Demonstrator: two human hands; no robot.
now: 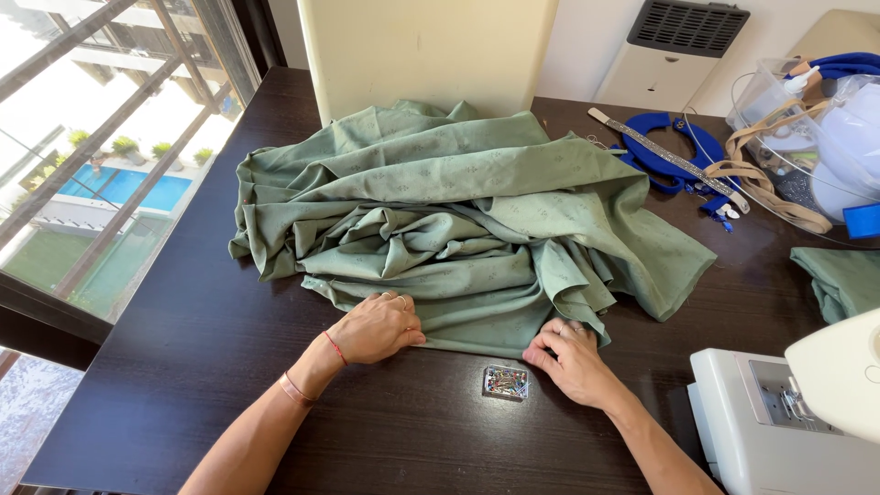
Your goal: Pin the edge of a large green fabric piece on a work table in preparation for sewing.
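A large heap of sage-green patterned fabric (pixel 458 211) lies crumpled on a dark wooden table (pixel 202 348). My left hand (pixel 378 327) rests on the fabric's near folded edge, fingers curled and pinching the hem. My right hand (pixel 573 359) pinches the same edge further right, thumb and fingers closed on the cloth. A small clear box of coloured pins (pixel 506 382) sits on the table between my hands, just below the hem.
A white sewing machine (pixel 788 412) stands at the lower right. Blue tools and a beaded strap (pixel 674 156) lie at the back right beside a clear container (pixel 807 137) of supplies. Another green fabric piece (pixel 839 280) lies at the right edge. A window (pixel 92 156) is on the left.
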